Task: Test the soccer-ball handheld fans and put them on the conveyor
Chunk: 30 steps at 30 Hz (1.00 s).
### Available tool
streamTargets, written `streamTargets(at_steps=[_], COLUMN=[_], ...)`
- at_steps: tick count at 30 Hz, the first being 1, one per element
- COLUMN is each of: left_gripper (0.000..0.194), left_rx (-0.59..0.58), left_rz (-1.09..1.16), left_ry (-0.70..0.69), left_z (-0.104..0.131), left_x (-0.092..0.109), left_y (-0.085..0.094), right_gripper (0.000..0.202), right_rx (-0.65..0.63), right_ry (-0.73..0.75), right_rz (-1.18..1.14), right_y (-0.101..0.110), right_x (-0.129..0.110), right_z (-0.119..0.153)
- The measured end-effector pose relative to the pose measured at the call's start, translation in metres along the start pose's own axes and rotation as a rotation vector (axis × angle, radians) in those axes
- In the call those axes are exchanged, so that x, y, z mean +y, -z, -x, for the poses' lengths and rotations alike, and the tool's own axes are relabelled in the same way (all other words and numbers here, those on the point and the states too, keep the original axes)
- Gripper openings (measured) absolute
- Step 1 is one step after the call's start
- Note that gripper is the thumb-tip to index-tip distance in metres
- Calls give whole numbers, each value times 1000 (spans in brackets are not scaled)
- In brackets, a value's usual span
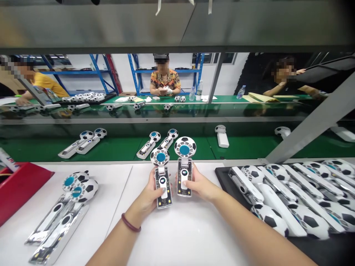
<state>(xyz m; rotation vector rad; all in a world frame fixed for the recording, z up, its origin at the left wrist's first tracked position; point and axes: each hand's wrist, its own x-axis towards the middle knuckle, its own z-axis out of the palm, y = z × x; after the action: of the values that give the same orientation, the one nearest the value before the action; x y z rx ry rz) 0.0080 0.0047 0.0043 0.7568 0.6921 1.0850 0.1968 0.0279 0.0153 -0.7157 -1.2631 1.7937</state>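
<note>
My left hand [152, 190] is closed around a handheld fan [160, 157] with a soccer-ball head and a clear-fronted body, its thumb on the white front strip. A second such fan [185, 148] is in my right hand [198, 181], thumb also on the strip. Both are upright side by side above the white worktop [177, 236], with blue disc centres facing me and small round displays lit. The fingers behind the bodies are mostly hidden. To the left, two more fans [65, 225] lie on the worktop with their displays dark.
A black tray [220, 173] packed with fans stands at right, a red bin [24, 188] at left. Beyond the worktop, several fans lie on a green conveyor belt [191, 144]. A slanting metal post [305, 118] rises at right. People sit at the far bench [233, 99].
</note>
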Motion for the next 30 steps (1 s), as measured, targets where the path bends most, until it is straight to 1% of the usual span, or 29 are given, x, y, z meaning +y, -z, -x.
streamTargets(at_steps=[3,7,12,14,16,19,24,26,30], left_gripper=[86,82,77,74,69,65,74,72,54], left_rx=[8,29,52,26,-24,-74,-74,-97,-180], left_rz=[1,0,-8,-9,-9,-22,-49,-72,-87], left_ry=[2,-4,-8,-30,-61,-74,-85,-99,-165], left_z=[0,-1,0,1,1,2,3,6,19], left_x=[-1,-1,4,8,10,13,17,21,31], left_y=[1,3,0,-2,-2,0,3,-2,-18], right_gripper=[69,70,63,63,61,61,60,59,54], right_rx=[12,36,45,46,42,37,-7,-33,-96], right_ry=[-8,-13,-38,-40,-38,-43,-22,1,31], right_rz=[15,16,-7,-8,-12,-25,-63,-80,-139], right_y=[1,0,-1,-1,-2,-5,-11,-14,-17], right_x=[1,0,-3,-4,-6,-8,-11,-14,-21], right_z=[-1,-1,-1,0,0,1,3,4,10])
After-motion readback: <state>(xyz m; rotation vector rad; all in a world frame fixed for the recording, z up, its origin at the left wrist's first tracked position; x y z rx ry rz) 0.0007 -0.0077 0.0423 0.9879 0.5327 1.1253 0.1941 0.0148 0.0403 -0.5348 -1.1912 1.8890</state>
